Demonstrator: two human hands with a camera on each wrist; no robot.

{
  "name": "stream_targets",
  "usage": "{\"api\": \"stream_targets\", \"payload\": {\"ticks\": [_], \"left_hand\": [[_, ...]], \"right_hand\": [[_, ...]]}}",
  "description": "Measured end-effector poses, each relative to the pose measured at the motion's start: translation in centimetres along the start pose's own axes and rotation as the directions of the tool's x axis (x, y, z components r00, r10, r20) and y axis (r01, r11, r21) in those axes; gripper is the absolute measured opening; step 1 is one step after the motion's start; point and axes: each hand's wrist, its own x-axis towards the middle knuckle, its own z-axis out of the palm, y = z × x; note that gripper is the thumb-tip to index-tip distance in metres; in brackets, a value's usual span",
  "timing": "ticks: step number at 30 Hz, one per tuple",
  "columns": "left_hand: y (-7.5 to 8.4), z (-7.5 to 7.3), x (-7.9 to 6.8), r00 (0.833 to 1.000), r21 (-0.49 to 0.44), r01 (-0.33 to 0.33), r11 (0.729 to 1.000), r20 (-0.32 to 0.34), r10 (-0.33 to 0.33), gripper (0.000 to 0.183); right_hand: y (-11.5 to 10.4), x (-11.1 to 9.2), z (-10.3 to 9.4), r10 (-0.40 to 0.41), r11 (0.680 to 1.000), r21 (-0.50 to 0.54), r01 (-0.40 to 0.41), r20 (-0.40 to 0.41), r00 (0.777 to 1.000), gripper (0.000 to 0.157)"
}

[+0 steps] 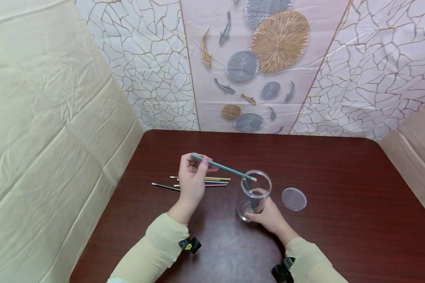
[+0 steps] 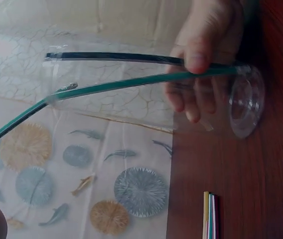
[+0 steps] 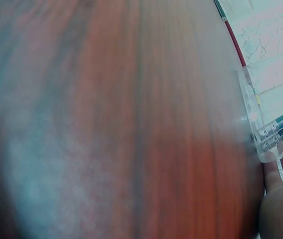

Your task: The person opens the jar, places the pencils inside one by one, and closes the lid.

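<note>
My left hand (image 1: 192, 179) pinches a teal pencil (image 1: 221, 166) between thumb and fingers. Its eraser end lies over the mouth of a clear plastic jar (image 1: 244, 210). The right hand (image 1: 269, 216) grips that jar low on its side, and the jar looks tilted slightly. Inside the jar stand a teal pencil (image 2: 126, 83) and a dark pencil (image 2: 111, 56), as the left wrist view shows. Metal eraser ferrules (image 3: 268, 137) show at the jar's bottom in the right wrist view, close to the right hand's fingers.
Several pencils (image 1: 217, 182) lie in a loose group on the brown table (image 1: 333, 236), partly behind the left hand. A black pencil (image 1: 164, 186) lies apart, left of them. The round clear lid (image 1: 294, 199) rests right of the jar. Patterned cloth (image 1: 156, 70) hangs behind the table.
</note>
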Motion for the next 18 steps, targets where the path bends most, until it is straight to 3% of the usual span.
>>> {"api": "stream_targets", "payload": {"ticks": [7, 14, 18], "left_hand": [[-0.3, 0.6, -0.9, 0.976, 0.164, -0.148, 0.975, 0.18, 0.118, 0.018], [-0.3, 0.8, -1.4, 0.957, 0.278, -0.199, 0.94, 0.264, 0.125, 0.024], [-0.2, 1.1, -1.7, 0.939, 0.305, -0.231, 0.924, 0.32, 0.13, 0.027]], "right_hand": [[0.0, 0.0, 0.0, -0.002, 1.0, 0.004, 0.002, -0.001, 1.0, 0.078], [0.0, 0.1, 0.1, 0.018, 0.999, 0.036, -0.019, 0.016, 1.0, 0.077], [-1.2, -0.1, -0.2, 0.02, 0.998, 0.061, -0.022, 0.023, 1.0, 0.075]]}}
